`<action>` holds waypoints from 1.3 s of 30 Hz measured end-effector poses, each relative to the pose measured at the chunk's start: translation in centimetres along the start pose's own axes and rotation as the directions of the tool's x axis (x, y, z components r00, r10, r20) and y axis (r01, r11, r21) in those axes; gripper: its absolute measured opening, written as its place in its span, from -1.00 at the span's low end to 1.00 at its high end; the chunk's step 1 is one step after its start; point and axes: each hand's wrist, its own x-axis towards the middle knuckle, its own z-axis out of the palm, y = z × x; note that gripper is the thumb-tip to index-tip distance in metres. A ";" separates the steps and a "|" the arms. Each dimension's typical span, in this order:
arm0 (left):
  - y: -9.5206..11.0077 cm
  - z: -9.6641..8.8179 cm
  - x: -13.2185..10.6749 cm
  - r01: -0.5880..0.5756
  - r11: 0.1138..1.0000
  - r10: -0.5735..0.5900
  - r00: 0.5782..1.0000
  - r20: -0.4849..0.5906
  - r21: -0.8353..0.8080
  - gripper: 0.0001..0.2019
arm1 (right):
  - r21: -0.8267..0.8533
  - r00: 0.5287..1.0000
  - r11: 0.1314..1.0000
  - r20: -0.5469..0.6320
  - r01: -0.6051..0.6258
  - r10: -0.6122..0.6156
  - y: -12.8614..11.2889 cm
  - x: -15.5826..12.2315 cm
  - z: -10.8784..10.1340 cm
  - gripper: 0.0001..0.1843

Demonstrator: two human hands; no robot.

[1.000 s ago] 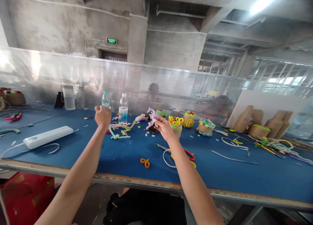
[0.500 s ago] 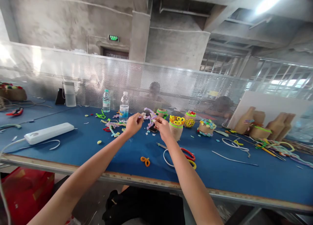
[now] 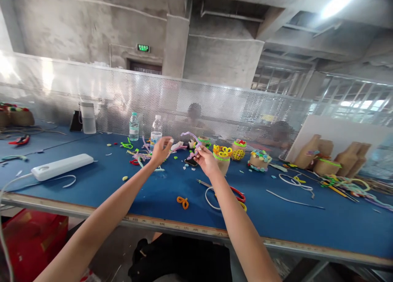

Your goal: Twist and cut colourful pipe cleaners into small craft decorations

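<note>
My right hand [image 3: 207, 161] is closed in a pinch on a purple pipe cleaner [image 3: 194, 135], whose curved end sticks up and to the left above the fingers. My left hand [image 3: 161, 152], fingers curved and apart, holds nothing I can see. It hovers by a loose heap of pipe cleaners [image 3: 141, 156] and in front of a white-capped water bottle [image 3: 156, 132]. Under the right hand's fingertips a dark flat object [image 3: 190, 162] lies on the table. A jar with yellow looped flowers [image 3: 221, 161] stands just right of the right hand, partly hidden by it.
Scissors [image 3: 238, 193] with red and yellow handles lie beneath my right forearm. An orange looped piece [image 3: 182, 202] sits near the front edge. Decorated jars [image 3: 259, 161] and brown bottles [image 3: 308, 153] stand to the right; a white power strip [image 3: 63, 166] is at left.
My left hand has come away from the purple pipe cleaner, moving left toward the heap, and its fingers have opened. My right hand still holds the pipe cleaner, shifted slightly right.
</note>
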 end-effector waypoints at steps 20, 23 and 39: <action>2.5 2.8 -2.5 -0.150 0.968 0.194 0.956 0.219 -0.202 -0.94 | -0.082 1.000 0.997 -0.016 -0.013 0.012 1.1 -0.1 0.3 -0.80; 2.0 2.9 -2.2 -0.079 0.976 0.117 0.976 0.183 -0.201 -0.91 | -0.080 0.999 0.997 -0.035 -0.013 0.010 1.1 0.0 0.2 -0.82; -4.7 -1.4 1.8 0.378 0.923 -0.359 0.913 -0.194 0.072 -0.82 | -0.024 0.993 0.996 -0.090 -0.083 0.080 1.3 0.5 -0.5 -0.69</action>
